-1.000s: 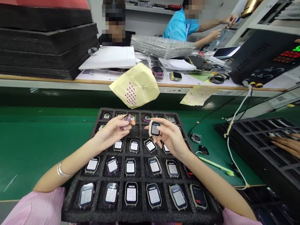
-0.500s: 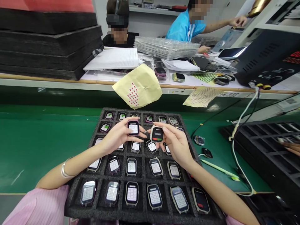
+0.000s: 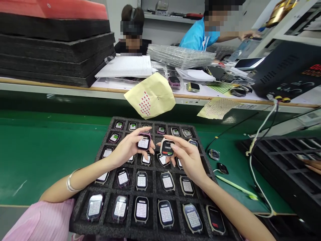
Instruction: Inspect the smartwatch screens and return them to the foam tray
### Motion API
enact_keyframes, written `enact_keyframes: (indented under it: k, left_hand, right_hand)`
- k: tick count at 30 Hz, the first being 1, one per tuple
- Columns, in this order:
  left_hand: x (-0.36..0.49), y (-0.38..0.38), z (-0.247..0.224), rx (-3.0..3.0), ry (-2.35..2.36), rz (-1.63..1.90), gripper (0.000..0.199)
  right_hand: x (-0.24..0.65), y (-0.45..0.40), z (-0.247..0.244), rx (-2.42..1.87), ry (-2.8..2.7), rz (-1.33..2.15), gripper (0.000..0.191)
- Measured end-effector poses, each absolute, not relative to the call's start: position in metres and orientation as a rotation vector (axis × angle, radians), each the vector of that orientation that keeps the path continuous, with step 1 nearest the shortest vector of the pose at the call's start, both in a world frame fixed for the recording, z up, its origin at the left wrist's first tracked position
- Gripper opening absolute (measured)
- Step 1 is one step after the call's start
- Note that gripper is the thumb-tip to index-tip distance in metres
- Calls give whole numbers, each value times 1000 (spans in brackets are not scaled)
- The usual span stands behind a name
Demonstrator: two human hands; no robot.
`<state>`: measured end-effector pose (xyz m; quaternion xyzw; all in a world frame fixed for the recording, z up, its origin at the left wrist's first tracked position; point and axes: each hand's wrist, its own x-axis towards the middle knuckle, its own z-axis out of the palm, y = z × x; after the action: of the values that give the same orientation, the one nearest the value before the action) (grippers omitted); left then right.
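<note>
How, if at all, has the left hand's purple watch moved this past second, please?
Yes, the purple watch moved rightward and slightly nearer you, judged against the tray.

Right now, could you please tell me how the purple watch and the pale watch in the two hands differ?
The purple watch is in the left hand, the pale watch in the right hand. The purple watch shows a white grid; the pale watch shows a dark screen with red and green low down. Both are rounded rectangles with lit screens.

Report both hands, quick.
Left hand: closed on the purple watch.
Right hand: closed on the white watch, thumb at its screen.
</note>
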<state>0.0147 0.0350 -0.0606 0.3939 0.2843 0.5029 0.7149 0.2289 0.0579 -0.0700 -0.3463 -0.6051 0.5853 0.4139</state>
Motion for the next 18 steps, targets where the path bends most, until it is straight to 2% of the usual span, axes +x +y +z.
enact_keyframes:
  k: [5,11,13,15,18]
  left_hand:
    - [14,27,-56,864,587,1097,49]
    - [12,17,-53,893,611,1076,44]
    - [12,17,-55,913,620,1086,40]
    - [12,17,-57,946,639,1090,37]
    - [14,18,-53,969,651,1096,35]
  right_hand:
    - [226,58,-68,-921,-1511,1417,30]
    - [223,48,-51,-898,-1520,1400,23]
    - [222,35,-35,-819,-1550,1452,32]
    - [223,17,-16,-726,-1605,1503,49]
    - [224,-15,0,-668,-1710,1439,66]
